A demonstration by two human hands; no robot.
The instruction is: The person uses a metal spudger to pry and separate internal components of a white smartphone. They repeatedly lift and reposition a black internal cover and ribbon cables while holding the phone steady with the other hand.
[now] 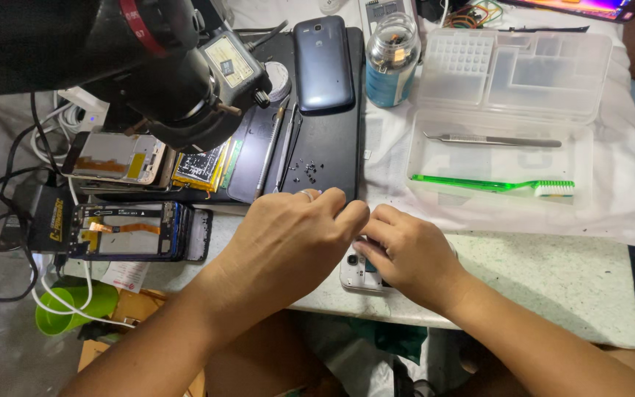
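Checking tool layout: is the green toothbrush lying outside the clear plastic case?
No, the green toothbrush lies inside the open clear plastic case, in its lower half below the metal tweezers.

Green toothbrush (492, 184) (white bristles), dark blue phone (323, 65), black mat (328, 158).

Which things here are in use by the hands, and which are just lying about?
In use:
left hand
right hand
white phone, under both hands

Lying about:
blue phone
tweezers and green toothbrush in the clear box
bottle
screws
stacked phone frames
microscope
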